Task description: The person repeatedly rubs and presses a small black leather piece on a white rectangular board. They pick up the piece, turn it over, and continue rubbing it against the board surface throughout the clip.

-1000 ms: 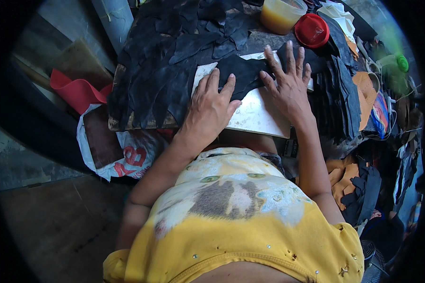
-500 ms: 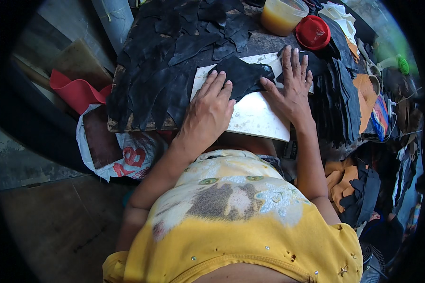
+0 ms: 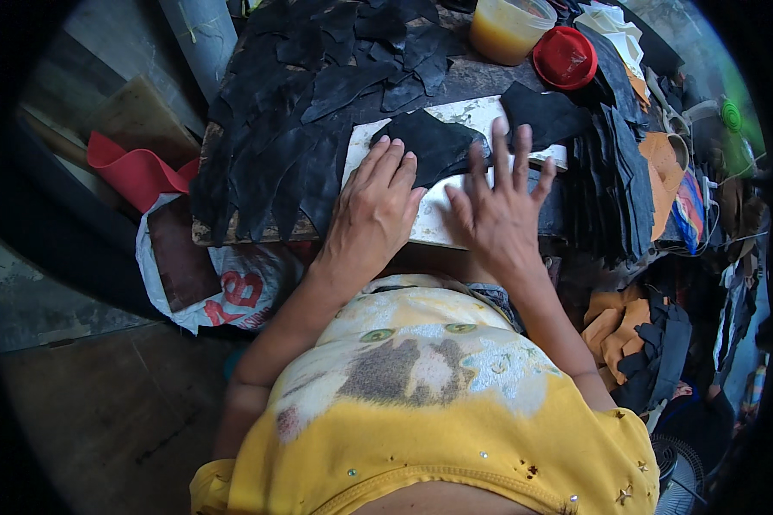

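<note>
Hands lay flat at the centre of the frame: the left hand [image 3: 371,209] spread open with its fingers on a black leather piece [image 3: 434,146], the right hand [image 3: 496,215] open too, fingertips splayed across the same piece's lower right edge. That piece rested on a pale, stained board [image 3: 442,219]. More black cut pieces [image 3: 318,77] were heaped toward the upper left, and a stack [image 3: 614,184] stood to the right. Farther up sat a yellowish tub [image 3: 507,30] beside a red lid [image 3: 565,57].
</note>
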Tool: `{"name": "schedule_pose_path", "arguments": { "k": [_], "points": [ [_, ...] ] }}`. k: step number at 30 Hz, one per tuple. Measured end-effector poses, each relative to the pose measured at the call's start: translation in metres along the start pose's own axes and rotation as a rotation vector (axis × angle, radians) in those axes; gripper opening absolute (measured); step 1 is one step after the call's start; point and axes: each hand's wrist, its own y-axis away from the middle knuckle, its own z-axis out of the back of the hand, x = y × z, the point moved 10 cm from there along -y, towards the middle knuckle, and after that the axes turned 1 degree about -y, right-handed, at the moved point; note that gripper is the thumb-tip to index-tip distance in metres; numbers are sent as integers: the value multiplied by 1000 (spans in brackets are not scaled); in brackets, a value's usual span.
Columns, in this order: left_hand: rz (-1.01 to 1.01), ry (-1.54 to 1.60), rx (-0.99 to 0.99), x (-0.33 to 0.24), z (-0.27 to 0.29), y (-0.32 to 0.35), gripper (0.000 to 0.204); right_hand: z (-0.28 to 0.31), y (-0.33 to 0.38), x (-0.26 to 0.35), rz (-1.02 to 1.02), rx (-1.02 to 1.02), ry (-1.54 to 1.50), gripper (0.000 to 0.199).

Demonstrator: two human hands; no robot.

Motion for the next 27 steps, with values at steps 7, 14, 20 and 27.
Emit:
{"name": "schedule_pose_path", "arguments": {
  "k": [7,14,20,27],
  "points": [
    [-6,60,-77,5,-1,6,38,-3,-3,-20,-75,23,-44,56],
    [-41,122,-146,4,8,8,35,-20,-13,-35,-101,112,-91,60],
    [9,257,-147,11,16,8,28,-19,-12,-35,-64,160,-151,50],
    [29,309,-138,20,18,11,28,-24,-20,2,49,150,-127,48]
  ]
}}
